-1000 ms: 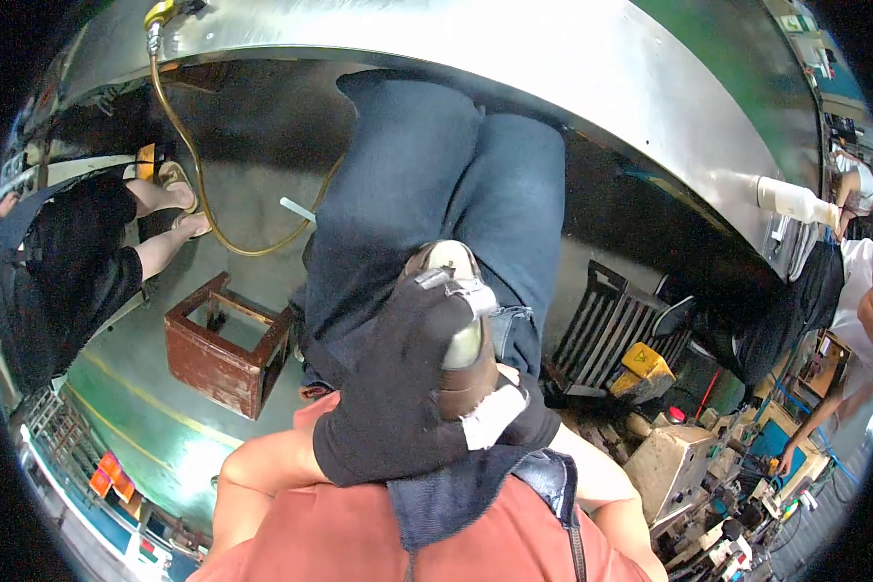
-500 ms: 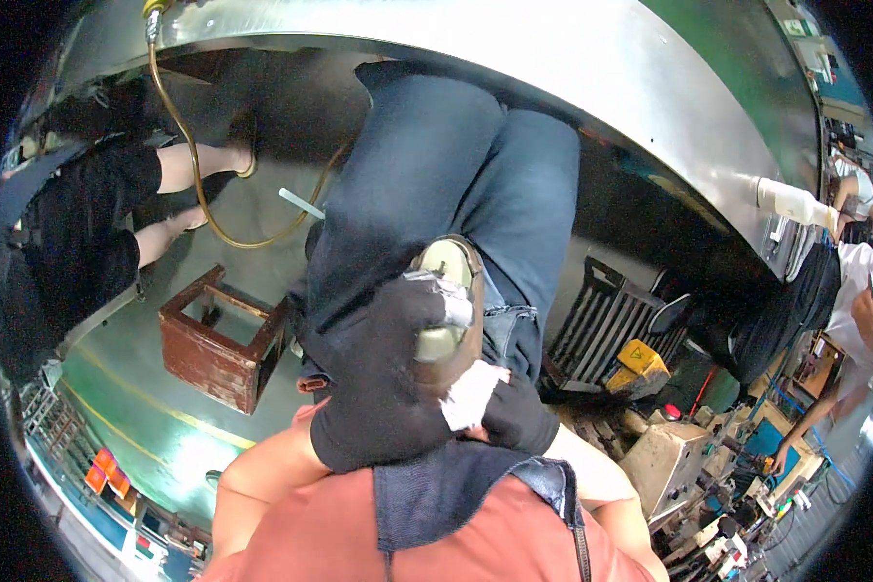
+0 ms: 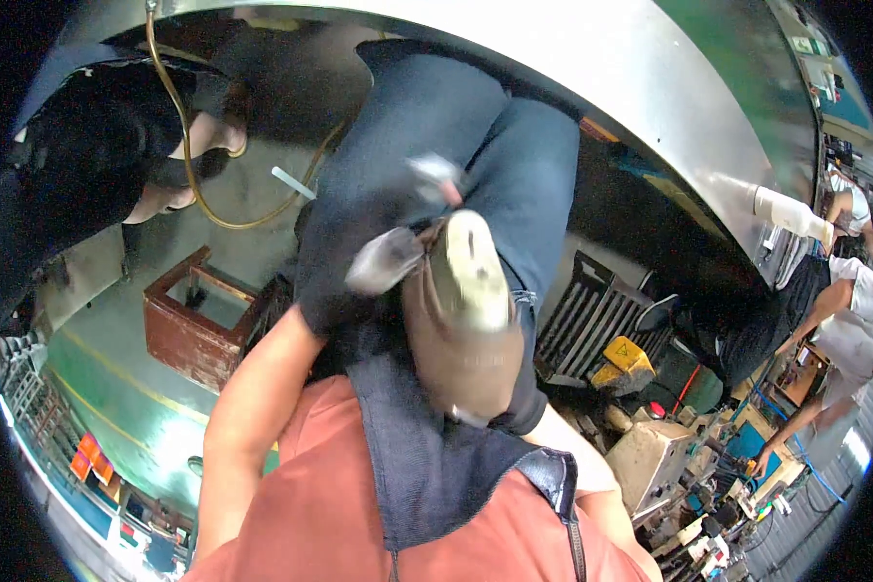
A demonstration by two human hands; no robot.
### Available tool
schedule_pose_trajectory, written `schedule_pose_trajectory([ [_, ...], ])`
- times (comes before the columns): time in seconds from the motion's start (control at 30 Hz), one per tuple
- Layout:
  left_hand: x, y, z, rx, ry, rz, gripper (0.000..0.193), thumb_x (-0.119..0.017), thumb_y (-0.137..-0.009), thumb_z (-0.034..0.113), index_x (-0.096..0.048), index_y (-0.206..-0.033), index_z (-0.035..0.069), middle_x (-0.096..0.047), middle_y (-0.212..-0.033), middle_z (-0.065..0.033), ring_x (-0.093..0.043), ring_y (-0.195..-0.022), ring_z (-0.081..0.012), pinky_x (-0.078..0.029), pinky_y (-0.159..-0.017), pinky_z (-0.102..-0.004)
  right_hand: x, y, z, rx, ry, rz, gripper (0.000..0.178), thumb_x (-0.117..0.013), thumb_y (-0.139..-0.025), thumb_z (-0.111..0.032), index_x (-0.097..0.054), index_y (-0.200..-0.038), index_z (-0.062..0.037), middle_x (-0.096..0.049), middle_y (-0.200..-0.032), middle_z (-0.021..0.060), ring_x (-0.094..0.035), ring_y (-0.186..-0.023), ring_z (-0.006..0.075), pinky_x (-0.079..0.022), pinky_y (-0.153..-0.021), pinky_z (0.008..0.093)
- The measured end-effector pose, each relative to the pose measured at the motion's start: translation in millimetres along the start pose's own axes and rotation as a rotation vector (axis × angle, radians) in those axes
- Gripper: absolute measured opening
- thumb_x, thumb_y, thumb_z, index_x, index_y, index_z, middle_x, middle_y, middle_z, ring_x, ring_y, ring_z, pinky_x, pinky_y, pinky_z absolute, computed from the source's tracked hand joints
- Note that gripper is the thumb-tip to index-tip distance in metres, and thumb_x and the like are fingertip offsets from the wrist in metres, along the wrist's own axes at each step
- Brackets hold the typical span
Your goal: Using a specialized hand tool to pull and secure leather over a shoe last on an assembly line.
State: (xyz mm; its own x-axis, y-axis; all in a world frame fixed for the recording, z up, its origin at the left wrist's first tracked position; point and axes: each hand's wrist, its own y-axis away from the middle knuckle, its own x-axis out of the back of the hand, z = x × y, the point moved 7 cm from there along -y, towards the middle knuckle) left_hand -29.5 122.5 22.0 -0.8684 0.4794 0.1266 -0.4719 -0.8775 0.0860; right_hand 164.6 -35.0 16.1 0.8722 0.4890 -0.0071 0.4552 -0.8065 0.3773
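Note:
A tan shoe (image 3: pixel 461 359) with a pale front part is raised over my lap, blurred by motion. My right hand (image 3: pixel 526 405), in a dark glove, grips its near end from the right. The shoe hides most of those fingers. Left of the shoe is my left hand (image 3: pixel 359 257), also dark-gloved. Its thumb and a forefinger, both in whitish wrapping, stand apart and are smeared. Whether the left hand touches the shoe's edge I cannot tell.
A metal bench (image 3: pixel 592 73) runs across the front, with a white bottle (image 3: pixel 791 207) at its right. A brown wooden stool (image 3: pixel 189 335) stands at left near a hanging hose (image 3: pixel 189 155) and a seated person. Cluttered machine parts (image 3: pixel 650 461) lie at right, with other people beyond.
The shoe has come nearer and turned its pale front part upward. My left hand has swung off it, forward and left. The person at left has shifted.

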Motion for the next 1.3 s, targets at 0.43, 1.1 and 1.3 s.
schedule_pose_trajectory([
  [0.43,-41.5,-70.4,34.6,0.23,-1.004,0.079,0.05,-0.062,-0.095,0.026,-0.052,-0.137,0.001,-0.067,-0.116,-0.023,-0.07,-0.096,-0.0309,-0.054,-0.088,-0.0418,112.1,-119.7,-88.6,-0.513,-0.364,0.2,0.06,-0.039,-0.105,-0.053,-0.066,-0.085,-0.0028,-0.067,-0.069,0.0094,-0.066,-0.06,0.0172,-0.049,-0.053,0.026],
  [1.1,-23.0,-22.2,33.0,-0.172,-0.796,0.203,0.056,-0.07,-0.085,0.019,-0.051,-0.134,-0.002,-0.067,-0.109,-0.0285,-0.068,-0.098,-0.0421,-0.055,-0.079,-0.0449,104.9,-94.9,-113.8,-0.078,0.868,0.027,0.055,-0.049,-0.102,-0.046,-0.067,-0.085,0.0037,-0.062,-0.076,0.0283,-0.063,-0.069,0.0436,-0.05,-0.065,0.048],
  [1.3,-8.3,-39.0,19.3,0.158,-0.774,-0.25,0.065,-0.071,-0.083,0.016,-0.047,-0.14,-0.004,-0.063,-0.121,-0.0279,-0.062,-0.112,-0.0425,-0.049,-0.097,-0.0441,124.4,-93.8,-98.6,-0.185,0.86,-0.071,0.06,-0.043,-0.103,-0.049,-0.068,-0.084,0.0022,-0.066,-0.078,0.0273,-0.065,-0.07,0.0455,-0.051,-0.064,0.0518],
])
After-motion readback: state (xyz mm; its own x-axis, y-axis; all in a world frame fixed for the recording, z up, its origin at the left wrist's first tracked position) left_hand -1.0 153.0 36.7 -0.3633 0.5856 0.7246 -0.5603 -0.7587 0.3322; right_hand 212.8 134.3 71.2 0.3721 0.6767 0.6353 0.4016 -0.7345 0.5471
